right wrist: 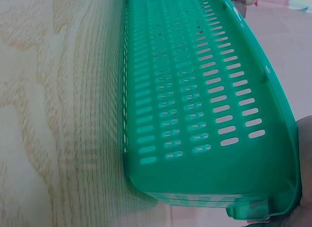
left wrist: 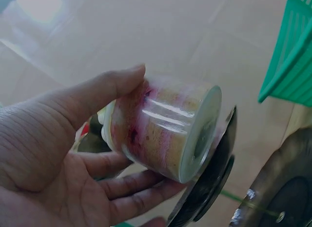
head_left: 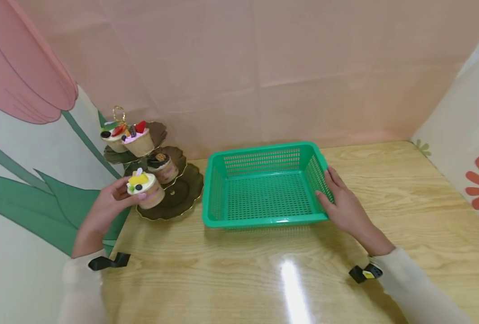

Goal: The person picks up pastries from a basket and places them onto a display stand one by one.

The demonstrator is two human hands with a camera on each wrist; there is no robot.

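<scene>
In my left hand is a small cake cup, gripped between the thumb and fingers. Its clear side shows pink and tan layers, and yellow fruit and a dark berry top it. In the left wrist view the base of the cake cup is close to the edge of a dark plate. The tiered stand has brown scalloped plates. My right hand holds the right rim of a green plastic basket, thumb inside. Bare mesh shows across the basket's floor.
Two cake cups with fruit sit on the stand's top tier, below a gold ring handle. A chocolate-topped cake cup is on the middle tier. Everything stands on a wooden table between a pink back wall and printed side panels.
</scene>
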